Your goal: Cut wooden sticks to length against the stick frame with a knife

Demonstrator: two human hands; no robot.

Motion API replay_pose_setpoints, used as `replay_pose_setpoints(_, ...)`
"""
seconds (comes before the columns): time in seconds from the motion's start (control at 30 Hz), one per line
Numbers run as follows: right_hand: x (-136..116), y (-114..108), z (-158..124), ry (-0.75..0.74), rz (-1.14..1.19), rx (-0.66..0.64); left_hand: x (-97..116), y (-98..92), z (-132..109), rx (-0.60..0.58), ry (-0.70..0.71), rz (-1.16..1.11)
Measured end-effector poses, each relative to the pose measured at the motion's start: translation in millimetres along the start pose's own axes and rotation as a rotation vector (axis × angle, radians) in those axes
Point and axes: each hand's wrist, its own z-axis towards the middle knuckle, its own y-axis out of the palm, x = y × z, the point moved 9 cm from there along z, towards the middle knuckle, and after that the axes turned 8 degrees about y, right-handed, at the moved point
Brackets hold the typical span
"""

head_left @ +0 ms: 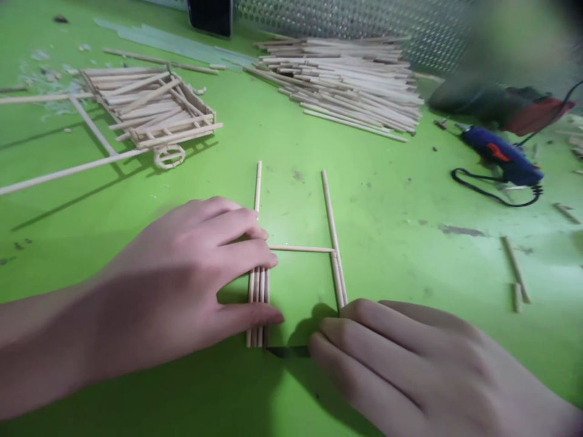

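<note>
My left hand [195, 267] lies over a row of thin wooden sticks [258, 303] laid side by side, its fingertips and thumb pressing on them. One stick extends beyond my fingers. A thin crosspiece [300, 248] reaches from beside my left fingertips to a long stick [330, 209] on the right, which has a shorter stick against its lower part. My right hand [401, 358] is closed near the lower end of that pair. From its fingertips a dark, flat, pointed knife blade [288, 352] reaches left to the row's near end; its handle is hidden.
A small cart made of sticks [150, 109] stands at the upper left. Behind lies a big pile of sticks [346, 79], near translucent glue sticks [168, 42] and a dark phone-like object [210, 17]. At right are a blue glue gun [501, 155] with cord and short stick pieces [515, 270].
</note>
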Motion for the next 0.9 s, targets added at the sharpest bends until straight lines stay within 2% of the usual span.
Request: replay_pose_setpoints(0.9, 0.0, 0.1, 1.1, 0.010, -0.010, 0.008, -1.1, -2.1, -3.0, 0.034, 0.003, 0.012)
